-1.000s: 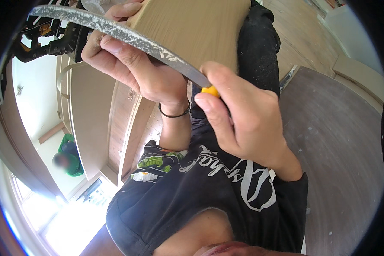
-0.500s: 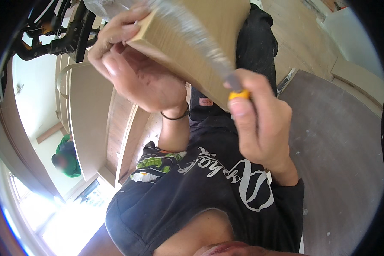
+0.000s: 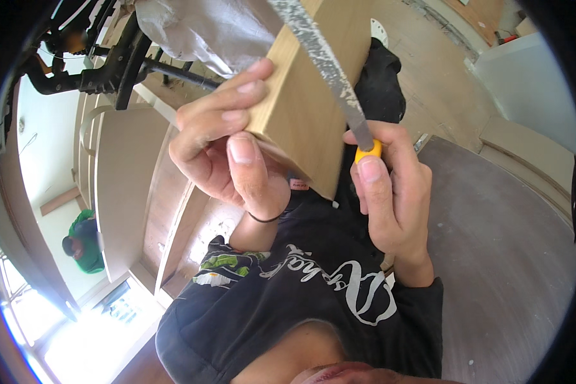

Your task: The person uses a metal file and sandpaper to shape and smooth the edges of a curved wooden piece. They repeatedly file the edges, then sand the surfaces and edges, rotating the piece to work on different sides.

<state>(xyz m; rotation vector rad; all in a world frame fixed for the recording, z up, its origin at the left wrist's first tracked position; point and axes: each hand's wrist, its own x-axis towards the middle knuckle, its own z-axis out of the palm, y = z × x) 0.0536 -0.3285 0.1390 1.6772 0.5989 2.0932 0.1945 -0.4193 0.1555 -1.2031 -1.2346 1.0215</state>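
Observation:
My left hand grips the near left corner of a pale wooden board, fingers on its edge and thumb at its end. The board is thick-edged and tilted, and its far end runs out of view at the top. Closed round a yellow handle, my right hand holds a long metal file dusted with whitish powder. The file's blade slants up and left across the board's face; its tip is cut off by the upper edge. Whether blade and wood touch, I cannot tell.
To my right lies a large dark brown panel. A whitish plastic sheet and a black metal frame are at the upper left. Further left, a person in green is beyond a pale panel.
My left hand has shifted right and slightly down, together with the board. The file, blurred before, is now sharp and steeper across the board. My right hand is slightly lower.

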